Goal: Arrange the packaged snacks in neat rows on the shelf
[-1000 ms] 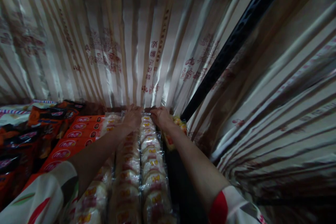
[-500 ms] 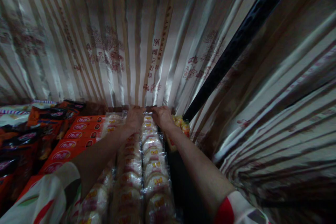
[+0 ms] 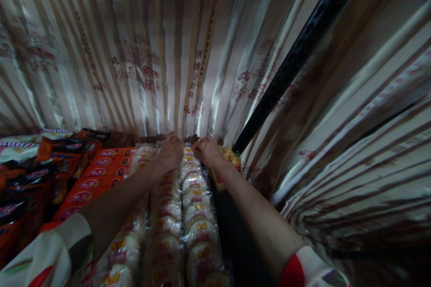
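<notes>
Rows of round, flat pastries in clear wrappers run away from me, among them the right-hand row (image 3: pixel 198 215) and the middle row (image 3: pixel 166 219). At the far end, my left hand (image 3: pixel 171 151) is bent over the top of the middle row, its fingers curled in. Close by, my right hand (image 3: pixel 208 150) is at the far end of the right-hand row, thumb and fingers pressed together. Whatever either hand may hold is too dim and small to make out.
Left of the pastries are red-orange boxes (image 3: pixel 82 184) and orange-black snack bags (image 3: pixel 62 152). A yellow packet (image 3: pixel 232 157) sits right of my right hand. Behind hangs a pleated, printed curtain (image 3: pixel 148 54), crossed by a slanting black pole (image 3: pixel 286 71).
Both hands have shifted slightly at the far end of the rows. My right hand's fingers are drawn together more, and the view has turned a little.
</notes>
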{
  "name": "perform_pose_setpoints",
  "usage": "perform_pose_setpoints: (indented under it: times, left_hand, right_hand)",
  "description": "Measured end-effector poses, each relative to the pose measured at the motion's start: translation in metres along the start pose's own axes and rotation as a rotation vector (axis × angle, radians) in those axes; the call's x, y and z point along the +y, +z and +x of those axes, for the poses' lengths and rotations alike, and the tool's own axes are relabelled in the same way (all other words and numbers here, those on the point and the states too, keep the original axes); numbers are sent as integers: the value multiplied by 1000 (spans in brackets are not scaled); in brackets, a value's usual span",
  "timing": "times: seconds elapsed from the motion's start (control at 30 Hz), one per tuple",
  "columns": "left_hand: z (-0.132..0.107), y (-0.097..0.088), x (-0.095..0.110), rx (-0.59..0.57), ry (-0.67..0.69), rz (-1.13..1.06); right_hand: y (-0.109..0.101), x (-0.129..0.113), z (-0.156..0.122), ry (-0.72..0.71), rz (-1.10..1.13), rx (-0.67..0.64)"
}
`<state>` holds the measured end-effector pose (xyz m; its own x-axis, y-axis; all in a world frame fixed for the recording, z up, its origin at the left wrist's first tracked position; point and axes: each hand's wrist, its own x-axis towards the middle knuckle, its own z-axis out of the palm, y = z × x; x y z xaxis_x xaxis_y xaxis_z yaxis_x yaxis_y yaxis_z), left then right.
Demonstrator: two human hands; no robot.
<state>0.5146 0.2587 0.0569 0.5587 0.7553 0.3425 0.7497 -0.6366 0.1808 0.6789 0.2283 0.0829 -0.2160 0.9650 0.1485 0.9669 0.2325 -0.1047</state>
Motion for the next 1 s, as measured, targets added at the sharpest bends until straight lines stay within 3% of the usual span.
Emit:
perform_pose_setpoints:
  times: [0.2,0.47,0.7,0.83,1.0]
  left_hand:
    - [6,2,3,-18,-51,30]
    - [8,5,6,7,-102,40]
    - [5,1,8,21,-130,42]
    - [4,0,9,27,-158,51]
    - [3,1,11,11,-158,64]
  right_hand:
    - [-3,-5,-2,51,-76,-30]
    - [-1,-7,-2,104,-76,49]
    - [3,4,-17,-26,24,137]
    - [2,7,-26,-124,-3,80]
    - [-3,4,-31,-132,-13,-4]
